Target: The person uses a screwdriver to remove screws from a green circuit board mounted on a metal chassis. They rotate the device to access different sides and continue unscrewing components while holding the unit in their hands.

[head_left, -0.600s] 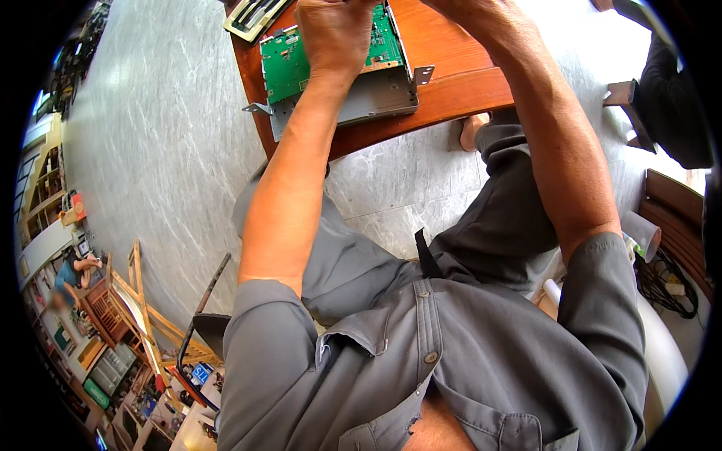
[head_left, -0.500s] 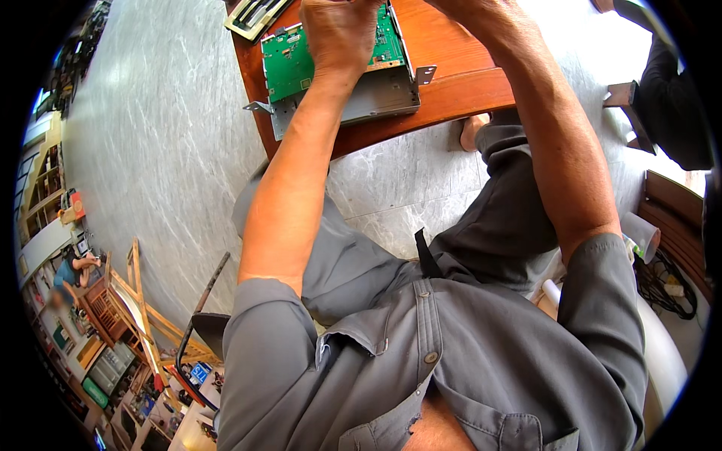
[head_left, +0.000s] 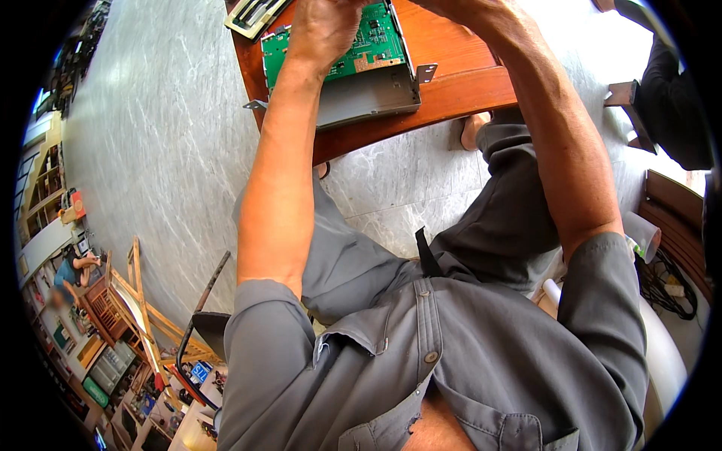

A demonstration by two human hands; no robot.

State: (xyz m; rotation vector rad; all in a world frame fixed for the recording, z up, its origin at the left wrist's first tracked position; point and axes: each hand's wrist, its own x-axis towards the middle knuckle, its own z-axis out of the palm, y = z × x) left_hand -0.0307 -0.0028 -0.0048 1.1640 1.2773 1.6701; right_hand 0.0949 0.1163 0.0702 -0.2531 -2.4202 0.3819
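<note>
While both forearms reach up toward the top edge of the head view, the left hand (head_left: pixel 325 30) lies palm-down on a green circuit board (head_left: pixel 361 46), fingers spread flat over it rather than closed round anything. The right hand (head_left: pixel 481 9) is mostly cut off by the frame's edge — I cannot tell whether its grip is closed or loose, or whether it has hold of a tool.

The board sits inside a shallow grey metal chassis (head_left: pixel 368 94), an open tray with small mounting tabs at its corners, which rests on the reddish wooden worktop (head_left: pixel 459 86) near its front edge. No cover is on the chassis, so the unit appears opened up, with the board bare and seated in the tray; whether it is fastened or loose cannot be made out. By my judgement the work is somewhere in the middle, with closing up left to do.

Just past the chassis, at the worktop's far left corner, lies a pale flat tray (head_left: pixel 256 13) holding dark slim pieces — too small to identify.
</note>
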